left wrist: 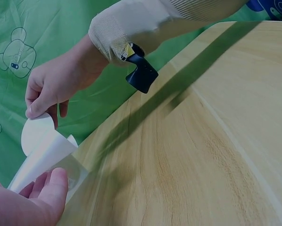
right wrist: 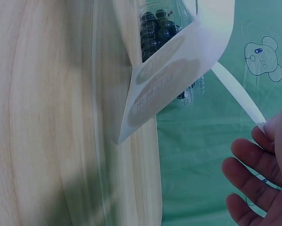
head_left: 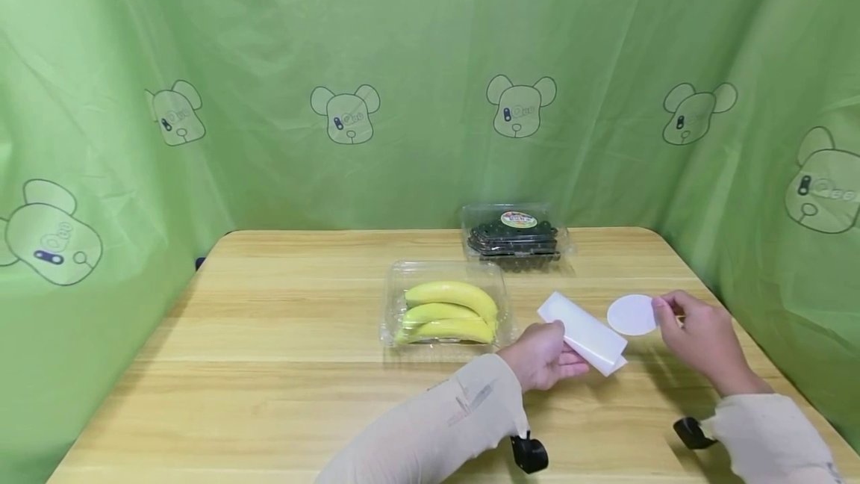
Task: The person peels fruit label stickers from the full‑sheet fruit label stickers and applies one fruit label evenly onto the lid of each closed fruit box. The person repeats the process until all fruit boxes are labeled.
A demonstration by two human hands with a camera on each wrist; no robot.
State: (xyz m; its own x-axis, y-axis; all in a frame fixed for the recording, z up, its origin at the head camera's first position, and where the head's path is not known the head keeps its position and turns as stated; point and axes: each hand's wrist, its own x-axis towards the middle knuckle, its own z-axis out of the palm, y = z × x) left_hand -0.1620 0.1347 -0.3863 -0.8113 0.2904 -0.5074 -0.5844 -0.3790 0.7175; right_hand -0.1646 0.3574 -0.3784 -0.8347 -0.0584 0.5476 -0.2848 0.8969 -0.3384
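Observation:
In the head view my left hand (head_left: 543, 358) holds a curled white sheet of stickers (head_left: 583, 331) between thumb and fingers. Two oval stickers (right wrist: 162, 84) with blurred lettering show on the sheet's face in the right wrist view. With thumb and forefinger my right hand (head_left: 705, 334) pinches the edge of a white oval sticker (head_left: 633, 315), its blank side up. It lies close beside the sheet; whether they still touch I cannot tell. Left of my left hand, a clear plastic clamshell box (head_left: 396, 297) with yellow bananas (head_left: 450, 312) stands closed on the table.
A second clear clamshell box (head_left: 561, 226) of dark grapes (head_left: 510, 239) stands at the table's back edge, an oval label (head_left: 519, 220) on its lid. Green curtains (head_left: 430, 36) with bear heads surround the wooden table (head_left: 269, 394). Black wrist mounts (head_left: 529, 454) hang below both sleeves.

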